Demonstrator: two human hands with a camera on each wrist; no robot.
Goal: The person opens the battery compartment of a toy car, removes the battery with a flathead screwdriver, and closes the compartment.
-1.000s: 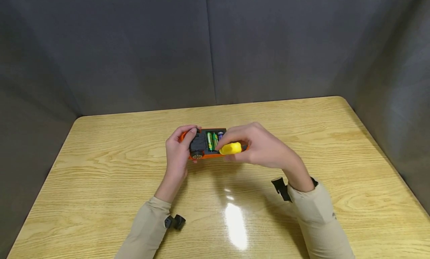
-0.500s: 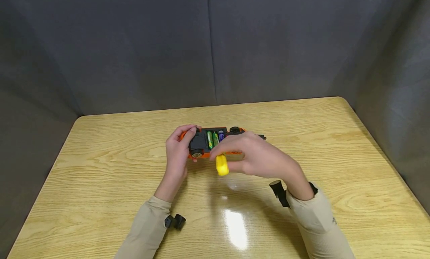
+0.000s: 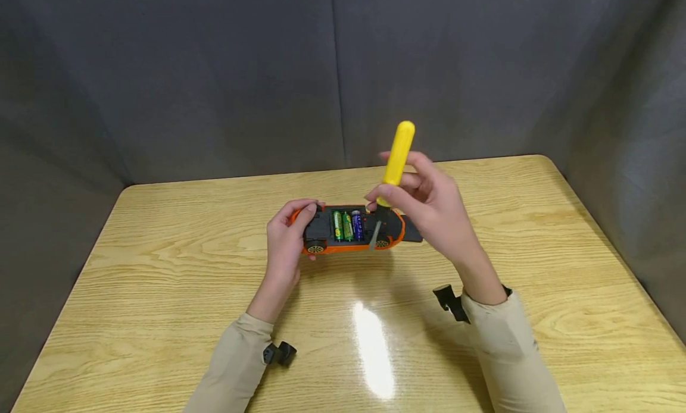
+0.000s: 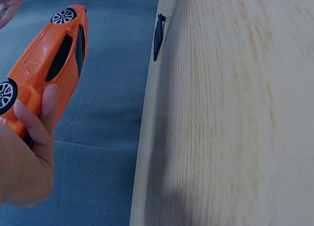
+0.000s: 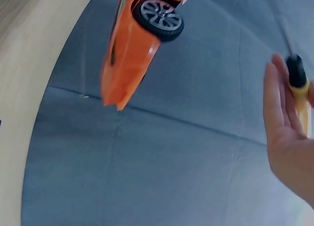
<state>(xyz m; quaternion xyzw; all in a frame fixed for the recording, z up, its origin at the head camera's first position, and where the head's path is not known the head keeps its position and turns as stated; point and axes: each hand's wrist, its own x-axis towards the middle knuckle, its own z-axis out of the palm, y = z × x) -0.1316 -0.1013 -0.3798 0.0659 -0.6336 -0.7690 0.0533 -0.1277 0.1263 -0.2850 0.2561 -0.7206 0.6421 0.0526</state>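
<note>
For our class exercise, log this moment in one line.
left hand: holds upturned orange car | right hand: holds yellow screwdriver | batteries: three, exposed

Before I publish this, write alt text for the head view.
Left fingers hold an orange toy car belly-up, with two green batteries and one blue battery exposed. Right fingers hold a yellow-handled screwdriver, its shaft slanting across the car's other end. A wood-grain table lies beneath, dark fabric behind.

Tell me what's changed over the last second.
The right hand moved away from the person and slightly right, still holding the yellow-handled screwdriver, now turned handle-end away, leaving all three batteries in full view. Nothing was released. The left hand still holds the orange toy car underside up.
</note>
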